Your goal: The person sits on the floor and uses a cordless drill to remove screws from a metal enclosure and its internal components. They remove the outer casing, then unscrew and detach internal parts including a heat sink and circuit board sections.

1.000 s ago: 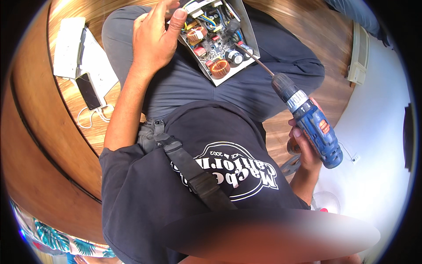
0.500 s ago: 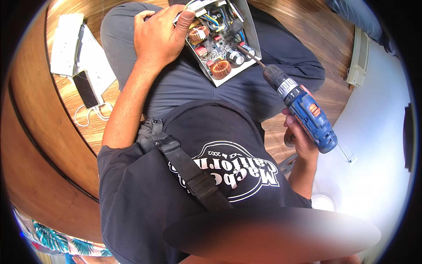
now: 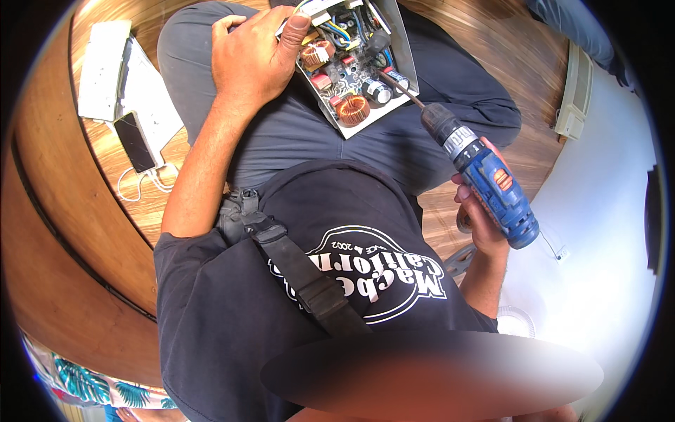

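Note:
An open metal electronics case rests tilted on my lap, its circuit board facing up. Inside sit copper-wound coils, cylindrical capacitors and a bundle of coloured wires. My left hand is closed on the case's far left edge, thumb over the rim. With its fingers wrapped round the handle, my right hand holds a blue cordless drill. The long bit reaches over the case's right wall into the board area beside the capacitors. Its very tip is hard to make out there.
On the wooden floor to the left lie white sheets or panels and a phone with a white cable. A curved wooden panel runs along the left. At right stand a white wall and a pale long box.
Very little differs. The rear of the drill has dipped slightly toward me, while the case and my left hand stay in place.

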`<state>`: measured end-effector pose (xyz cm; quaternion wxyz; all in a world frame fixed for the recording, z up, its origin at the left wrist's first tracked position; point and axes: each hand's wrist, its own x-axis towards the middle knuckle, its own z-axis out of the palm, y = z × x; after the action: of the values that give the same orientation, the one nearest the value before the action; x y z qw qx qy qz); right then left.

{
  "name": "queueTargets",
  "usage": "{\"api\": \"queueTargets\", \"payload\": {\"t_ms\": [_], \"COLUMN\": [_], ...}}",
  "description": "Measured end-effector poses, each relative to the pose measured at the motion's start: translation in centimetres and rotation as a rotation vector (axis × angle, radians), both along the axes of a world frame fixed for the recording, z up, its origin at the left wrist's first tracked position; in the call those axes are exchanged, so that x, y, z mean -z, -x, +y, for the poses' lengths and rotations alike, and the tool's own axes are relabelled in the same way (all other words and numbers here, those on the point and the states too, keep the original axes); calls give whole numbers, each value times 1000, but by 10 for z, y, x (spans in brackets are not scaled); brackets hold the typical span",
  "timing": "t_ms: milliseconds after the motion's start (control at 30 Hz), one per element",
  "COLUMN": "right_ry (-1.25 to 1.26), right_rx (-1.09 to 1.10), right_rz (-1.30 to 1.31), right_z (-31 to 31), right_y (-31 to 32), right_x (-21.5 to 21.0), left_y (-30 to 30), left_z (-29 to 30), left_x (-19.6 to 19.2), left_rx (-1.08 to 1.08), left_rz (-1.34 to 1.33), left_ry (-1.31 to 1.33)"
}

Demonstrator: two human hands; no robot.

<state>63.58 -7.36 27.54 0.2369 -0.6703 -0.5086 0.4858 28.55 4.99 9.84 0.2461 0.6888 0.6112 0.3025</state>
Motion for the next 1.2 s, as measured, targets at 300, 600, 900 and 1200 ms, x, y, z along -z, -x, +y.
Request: {"api": "queueTargets", "payload": {"t_ms": [300, 600, 900, 1200], "right_ry": [-140, 55, 27, -45], "right_rx": [-552, -166, -206, -284], "right_rz": [-529, -185, -279, -332], "right_z": [34, 42, 48, 50], "right_y": [21, 17, 17, 22], "right_x": [-33, -22, -25, -26], "left_y": [1, 5, 6, 6], "left_z": [1, -2, -2, 0], "left_x": [5, 14, 25, 23], "left_rx": [8, 23, 45, 51], "left_rz": [22, 1, -15, 1], "left_ry": [-39, -28, -77, -72]}}
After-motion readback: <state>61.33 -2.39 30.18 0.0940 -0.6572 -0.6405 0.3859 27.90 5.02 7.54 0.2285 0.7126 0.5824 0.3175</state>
